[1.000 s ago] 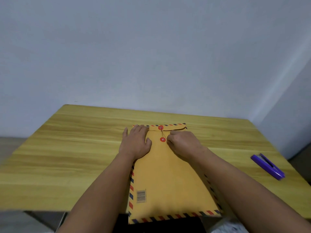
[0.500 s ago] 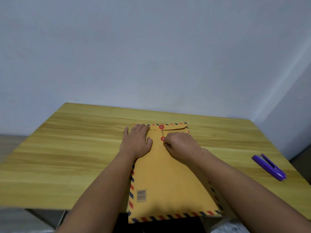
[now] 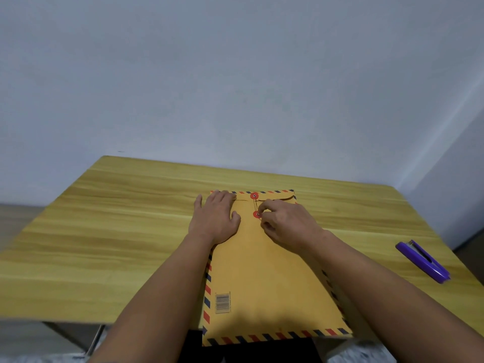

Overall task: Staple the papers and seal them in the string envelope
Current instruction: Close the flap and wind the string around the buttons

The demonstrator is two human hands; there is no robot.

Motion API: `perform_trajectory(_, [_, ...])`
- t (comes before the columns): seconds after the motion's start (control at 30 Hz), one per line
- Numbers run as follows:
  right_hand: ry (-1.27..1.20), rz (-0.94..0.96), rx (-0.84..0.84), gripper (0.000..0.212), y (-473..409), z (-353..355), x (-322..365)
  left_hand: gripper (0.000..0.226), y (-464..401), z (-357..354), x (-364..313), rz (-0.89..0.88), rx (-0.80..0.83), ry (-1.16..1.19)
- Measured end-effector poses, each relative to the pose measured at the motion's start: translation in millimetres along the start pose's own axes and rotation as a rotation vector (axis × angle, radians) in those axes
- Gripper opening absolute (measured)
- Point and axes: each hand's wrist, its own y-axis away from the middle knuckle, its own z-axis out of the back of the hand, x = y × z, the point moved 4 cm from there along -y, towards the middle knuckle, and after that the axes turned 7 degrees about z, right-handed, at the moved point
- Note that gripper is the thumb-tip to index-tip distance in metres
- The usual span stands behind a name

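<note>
A yellow-brown string envelope (image 3: 264,279) with a red and blue striped border lies lengthwise on the wooden table (image 3: 117,231), its flap folded down at the far end. Two red discs sit on it: the flap disc (image 3: 254,196) and the lower disc (image 3: 257,214), with a thin string running between them. My left hand (image 3: 216,218) lies flat on the envelope's far left corner, pressing it down. My right hand (image 3: 284,224) has its fingers curled beside the lower disc and pinches the string there. No papers are visible.
A purple stapler (image 3: 423,261) lies on the table near its right edge. The envelope's near end juts past the table's front edge. A pale wall stands behind the table.
My right hand has shifted slightly around the lower red disc, uncovering it after hiding part of it. The left hand stays flat on the envelope. The view has tilted up a little.
</note>
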Motion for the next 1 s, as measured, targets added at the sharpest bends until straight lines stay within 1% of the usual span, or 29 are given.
perform_trajectory(0.23, [0.025,0.024,0.021,0.014,-1.2,-2.6,-3.9,0.056,0.5,-0.2,0.7,0.001,0.003,0.004])
perform_trajectory(0.4, [0.019,0.04,-0.008,0.014,0.5,-6.9,-7.0,0.055,0.5,-0.2,0.0,-0.001,0.001,-0.004])
perform_trajectory(0.47, [0.013,0.025,-0.027,0.011,2.8,-7.2,-8.6,0.055,1.0,0.3,-0.6,0.0,0.0,-0.006])
perform_trajectory(0.57, [0.01,-0.015,-0.013,0.01,4.6,-7.6,-10.7,0.055,1.0,1.1,-0.8,0.0,0.004,-0.004])
perform_trajectory(0.63, [-0.019,-0.071,0.018,0.014,5.2,-9.2,-14.8,0.055,1.1,1.0,-0.7,0.0,0.003,-0.001])
perform_trajectory(0.73, [-0.126,-0.234,0.039,0.019,5.6,-9.6,-26.6,0.055,1.2,0.7,0.0,-0.001,0.008,0.002])
perform_trajectory(0.87, [-0.188,-0.372,0.053,0.019,-0.7,-10.8,-39.6,0.055,0.5,0.7,-0.1,-0.009,0.014,-0.005])
perform_trajectory(1.0, [-0.274,-0.487,0.044,0.013,-15.4,-13.7,-47.3,0.055,0.6,0.8,0.3,-0.006,0.017,0.004])
